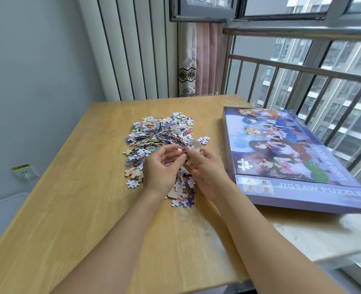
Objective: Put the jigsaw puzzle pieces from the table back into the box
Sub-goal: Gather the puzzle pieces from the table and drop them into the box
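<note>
**Hands over the puzzle heap, box closed beside it**

Pieces fill the middle of my view: the jigsaw puzzle pieces (162,143) lie in a loose heap on the wooden table (73,200), many face up, some showing their brown backs. Both hands meet above the near half of the heap. My left hand (161,168) is turned palm-up with its fingers curled towards the right hand; I cannot tell whether it pinches anything. My right hand (207,166) grasps a small clutch of pieces (193,148) between thumb and fingers, brown backs towards me, raised just above the heap. From that clutch the bulk of the heap spreads towards 11 o'clock, and a smaller scatter trails under the wrists towards 6 o'clock.

At 3 o'clock from the hands lies the box (292,158), lid on, purple, printed "JIGSAW PUZZLE" and "1000 PIECES". It rests partly on the table and partly on a pale sill (315,236) by the window railing (302,71).

Beyond the table's far edge stand white vertical slats (133,49) and a pink curtain (205,60). A wall socket (25,172) with a plug sits at 9 o'clock.

Pieces beneath the palms are hidden, and the box's near right corner is cut off by the frame edge.
</note>
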